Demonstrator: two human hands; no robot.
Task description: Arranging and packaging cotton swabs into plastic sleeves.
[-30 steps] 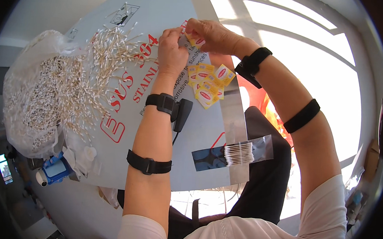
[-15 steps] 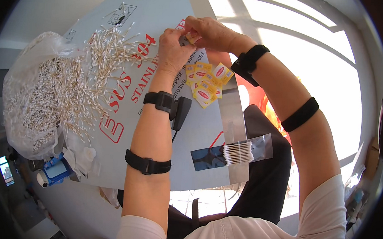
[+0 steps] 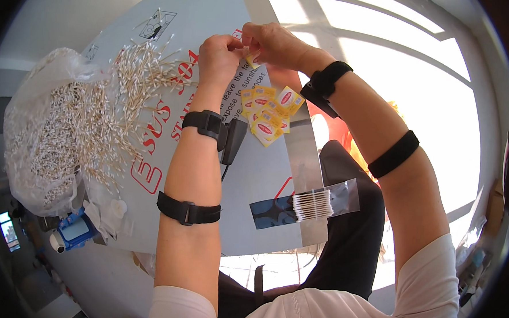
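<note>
Grey table [image 3: 273,240], sunlit pale floor [image 3: 437,82] crossed by window-frame shadows

A small yellow label [image 3: 250,60] is pinched between the fingertips of both hands, held just above a loose cluster of yellow labels with red ovals [image 3: 268,111] lying flat on the tabletop [image 3: 259,171].

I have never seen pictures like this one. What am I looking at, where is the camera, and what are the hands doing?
There is no machine here: a person works with two bare hands. The camera sits on the person's head and looks down, so its wide lens bends straight edges. The left hand and right hand meet over a grey board and together pinch a small yellow sachet. More yellow sachets lie just below. A heap of cotton swabs spills from a clear plastic bag on the left. A clear packet of swabs lies near the person.
</note>
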